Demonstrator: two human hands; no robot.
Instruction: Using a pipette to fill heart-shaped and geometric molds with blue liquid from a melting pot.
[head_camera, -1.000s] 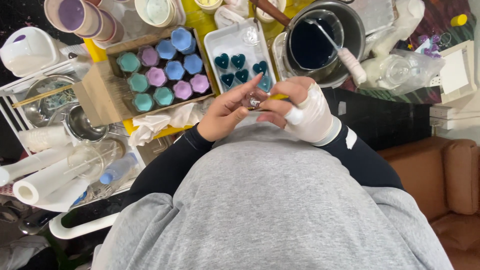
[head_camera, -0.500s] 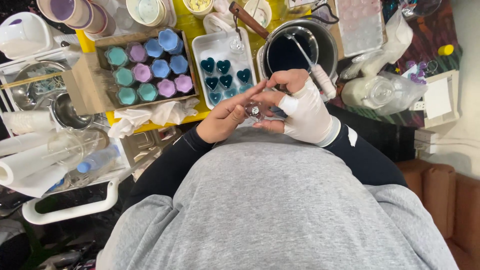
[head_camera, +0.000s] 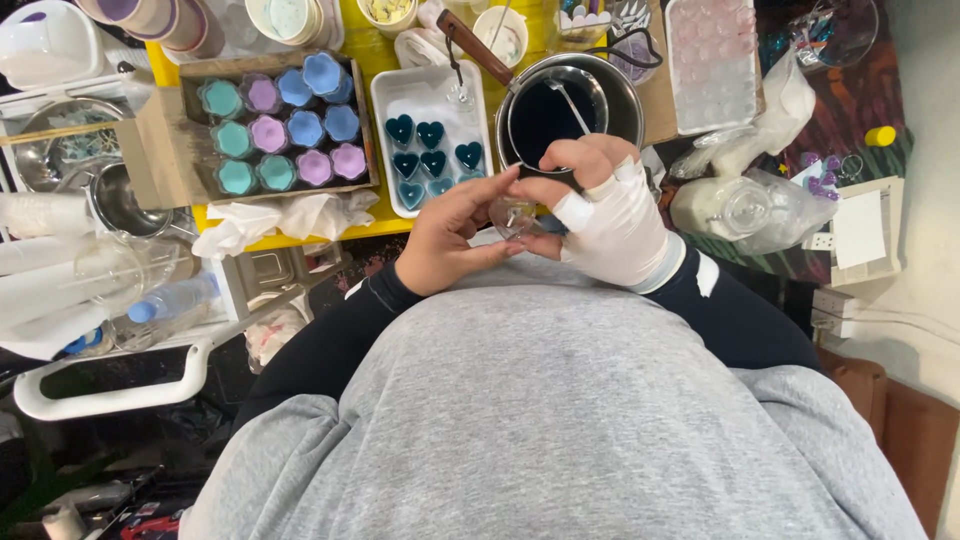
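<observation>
While both hands meet just in front of the grey-sweatered belly, a small clear glass-like cup (head_camera: 516, 214) sits pinched between them, directly below the dark metal pot with a wooden handle (head_camera: 570, 110). The left hand (head_camera: 455, 240) is bare and partly curled, its fingers extended to touch the cup's near side. The right hand (head_camera: 600, 205), wrapped in a white bandage-like glove with bare fingertips, curls over the cup from the other side and grips its rim. The cup looks light, rigid and smooth, so it is probably slippery and likely to crack if squeezed or dropped; the safest hold seems to be around the wall, near the rim, with fingertips opposed. Whether it holds anything I cannot tell.

The yellow desk (head_camera: 372, 52) is crowded. Left of the pot stands a white rectangular tray (head_camera: 385, 90) carrying dark teal heart-shaped pieces, and further left a cardboard box (head_camera: 150, 150) holds flower-shaped cups in teal, purple and blue. Right of the pot lie a clear moulded tray (head_camera: 712, 60) and a plastic-wrapped jar (head_camera: 735, 205). Crumpled white paper (head_camera: 270, 220) lies below the box. The room around is tight and cluttered.
</observation>
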